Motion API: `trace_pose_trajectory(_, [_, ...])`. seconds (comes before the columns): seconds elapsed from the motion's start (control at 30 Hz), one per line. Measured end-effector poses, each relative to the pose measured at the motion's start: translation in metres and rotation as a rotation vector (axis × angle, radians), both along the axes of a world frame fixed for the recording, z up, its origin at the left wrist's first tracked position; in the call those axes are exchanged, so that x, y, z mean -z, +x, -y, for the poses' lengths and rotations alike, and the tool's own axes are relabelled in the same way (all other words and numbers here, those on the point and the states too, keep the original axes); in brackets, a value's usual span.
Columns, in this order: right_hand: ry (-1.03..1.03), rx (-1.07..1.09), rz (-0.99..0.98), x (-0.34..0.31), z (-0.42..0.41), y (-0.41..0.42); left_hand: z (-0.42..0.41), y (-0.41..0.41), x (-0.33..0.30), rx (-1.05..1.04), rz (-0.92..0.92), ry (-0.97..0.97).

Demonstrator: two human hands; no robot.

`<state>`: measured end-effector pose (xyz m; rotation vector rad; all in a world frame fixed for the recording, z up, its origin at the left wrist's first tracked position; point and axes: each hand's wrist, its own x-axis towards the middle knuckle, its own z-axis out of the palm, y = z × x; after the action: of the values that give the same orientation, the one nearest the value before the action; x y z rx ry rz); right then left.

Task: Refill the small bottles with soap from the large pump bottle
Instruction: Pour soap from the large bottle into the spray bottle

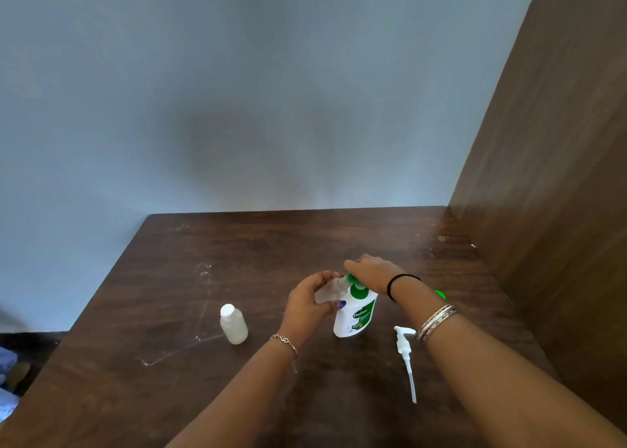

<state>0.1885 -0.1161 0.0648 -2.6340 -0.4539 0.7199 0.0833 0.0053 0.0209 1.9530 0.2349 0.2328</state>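
Note:
The large white soap bottle (pixel 354 315) with a green label stands on the brown table (pixel 237 244), its pump removed. My left hand (pixel 307 303) holds a small clear bottle (pixel 330 291) tilted, its mouth against the large bottle's green neck. My right hand (pixel 371 272) grips the top of the large bottle from above. The white pump head (pixel 405 352) with its long tube lies on the table to the right. A second small translucent bottle (pixel 233 324) with a white cap stands upright to the left, untouched.
A brown wooden panel (pixel 549 176) rises along the table's right side and a grey wall (pixel 271 91) stands behind. A small green object (pixel 440 294) peeks out behind my right wrist. White scratch marks (pixel 203 305) cross the table's left part.

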Motion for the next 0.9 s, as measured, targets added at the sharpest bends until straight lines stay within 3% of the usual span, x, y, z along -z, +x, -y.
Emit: trace_pose_trajectory(0.9, [-0.088, -0.054, 0.090, 0.002, 0.000, -0.006, 0.000, -0.002, -0.003, 0.010, -0.005, -0.033])
